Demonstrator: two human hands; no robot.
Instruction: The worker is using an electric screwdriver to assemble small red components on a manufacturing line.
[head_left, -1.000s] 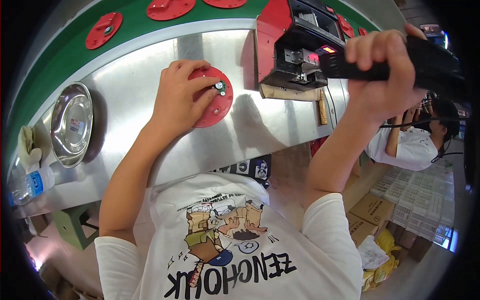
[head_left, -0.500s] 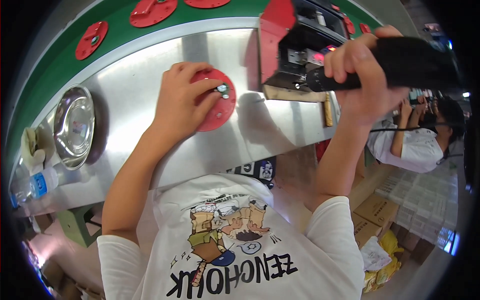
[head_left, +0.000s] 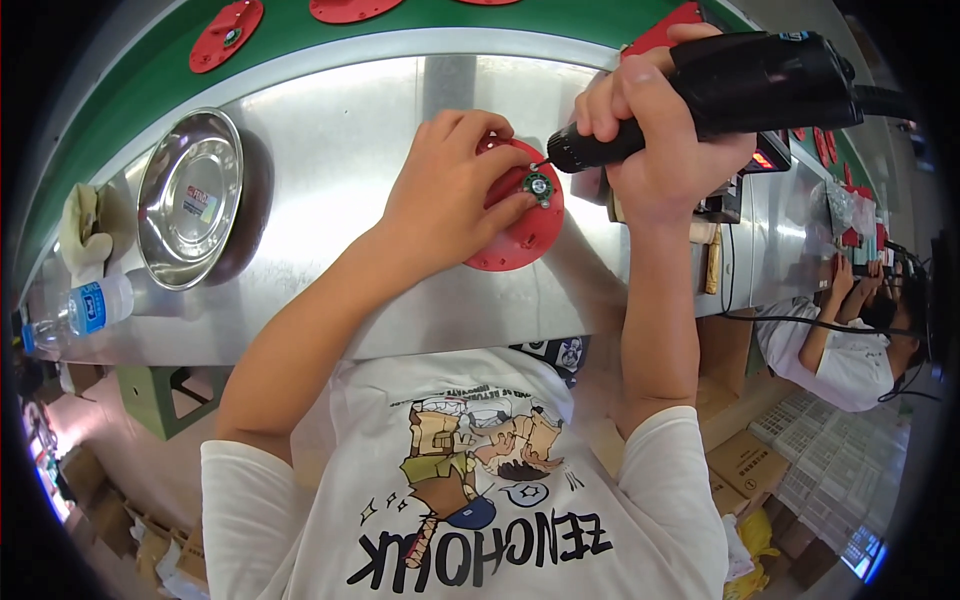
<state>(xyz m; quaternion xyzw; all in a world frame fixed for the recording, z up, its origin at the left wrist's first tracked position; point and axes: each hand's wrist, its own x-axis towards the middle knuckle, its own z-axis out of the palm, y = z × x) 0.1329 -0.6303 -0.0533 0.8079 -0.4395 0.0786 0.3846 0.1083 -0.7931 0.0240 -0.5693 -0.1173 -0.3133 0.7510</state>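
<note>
A red round plate lies on the metal bench. My left hand is over its left side, its fingers curled onto the plate and holding it. The thumb and forefinger are on either side of a small round part with a green edge and silver centre on the plate. My right hand is wrapped round a black electric screwdriver, tilted with its cable trailing right. The screwdriver's bit points down at the upper edge of the small part; whether it touches a screw I cannot tell.
A shiny steel dish stands left on the bench, beside a glove and a water bottle. More red plates lie on the green belt. A red-and-black machine is partly behind my right hand. Another person works at right.
My right hand has brought the screwdriver from the red-and-black machine leftward to the small part. My left hand stays on the plate. The whole view has shifted, moving the bench things rightward in it.
</note>
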